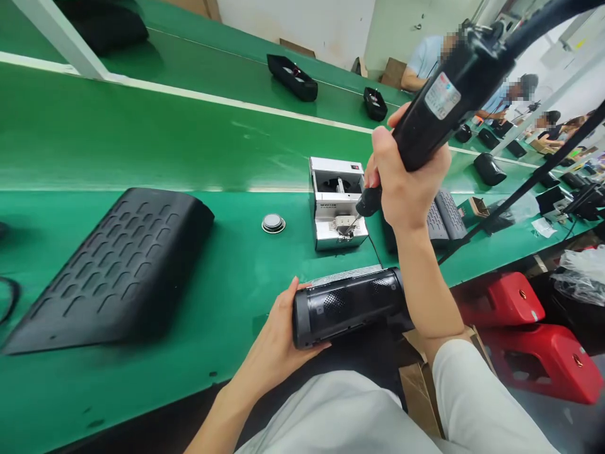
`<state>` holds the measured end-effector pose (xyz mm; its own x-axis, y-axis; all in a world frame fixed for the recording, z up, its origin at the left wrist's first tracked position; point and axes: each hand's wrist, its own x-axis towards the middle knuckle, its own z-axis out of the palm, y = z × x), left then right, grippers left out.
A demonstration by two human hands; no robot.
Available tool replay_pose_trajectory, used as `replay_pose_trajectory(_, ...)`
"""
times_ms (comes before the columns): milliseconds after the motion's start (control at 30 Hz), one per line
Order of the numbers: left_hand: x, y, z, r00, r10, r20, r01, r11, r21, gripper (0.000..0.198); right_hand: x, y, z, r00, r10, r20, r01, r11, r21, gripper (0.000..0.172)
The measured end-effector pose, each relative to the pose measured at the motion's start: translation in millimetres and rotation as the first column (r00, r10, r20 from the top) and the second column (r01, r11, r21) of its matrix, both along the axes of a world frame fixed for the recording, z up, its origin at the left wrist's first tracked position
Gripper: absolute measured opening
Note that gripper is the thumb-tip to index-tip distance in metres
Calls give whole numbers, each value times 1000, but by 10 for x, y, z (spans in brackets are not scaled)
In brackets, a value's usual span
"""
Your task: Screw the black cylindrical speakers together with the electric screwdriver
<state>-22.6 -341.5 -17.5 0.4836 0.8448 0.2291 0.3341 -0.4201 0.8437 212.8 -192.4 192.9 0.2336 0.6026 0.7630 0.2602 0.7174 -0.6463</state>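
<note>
A big bumpy black cover [123, 252] lies on the green tabletop [246, 284], in from the near edge. Next comes a round metal disc [273, 223]. The person's left hand [278, 328] reaches up from below and wraps around the left end of a shiny black case [350, 308], thumb on top, fingers under it. The case is at the tabletop's near edge. Farther in stands a silver machine [338, 205]. The right hand [409, 195] is up high, curled around a black power screwdriver [435, 113]. Its thin tip slants down to the machine's front.
</note>
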Motion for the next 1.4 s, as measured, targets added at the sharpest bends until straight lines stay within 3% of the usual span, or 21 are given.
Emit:
replay_pose_trajectory(167,-5,13,96,1000,-5,7,5,1000,22,131,200,247,-76,996,82,-24,-80,994,74,58)
replay_pose_trajectory(267,6,12,102,1000,-17,6,17,1000,21,130,198,218,-71,991,135,-12,-134,987,89,49)
replay_pose_trajectory(433,33,-5,59,1000,11,7,-11,1000,21,134,-84,-341,208,994,9,-107,-2,998,62,15)
replay_pose_trajectory(567,42,-17,40,1000,25,16,-26,999,28,125,-182,-790,505,973,-30,-228,13,997,-76,12)
replay_pose_trajectory(733,22,-24,53,998,24,57,-28,998,59,103,-66,-961,618,973,-109,-204,76,984,-163,16)
replay_pose_trajectory(1033,22,-24,23,998,49,42,-54,993,110,95,151,-963,577,982,-49,-184,29,994,-106,19)
replay_pose_trajectory(1167,3,-42,44,998,44,33,-47,995,86,96,199,-989,520,980,57,-192,-77,992,-102,18)
replay_pose_trajectory(1400,-14,-81,183,996,86,5,-86,992,-93,89,300,-974,49,958,235,-166,-261,952,-160,20)
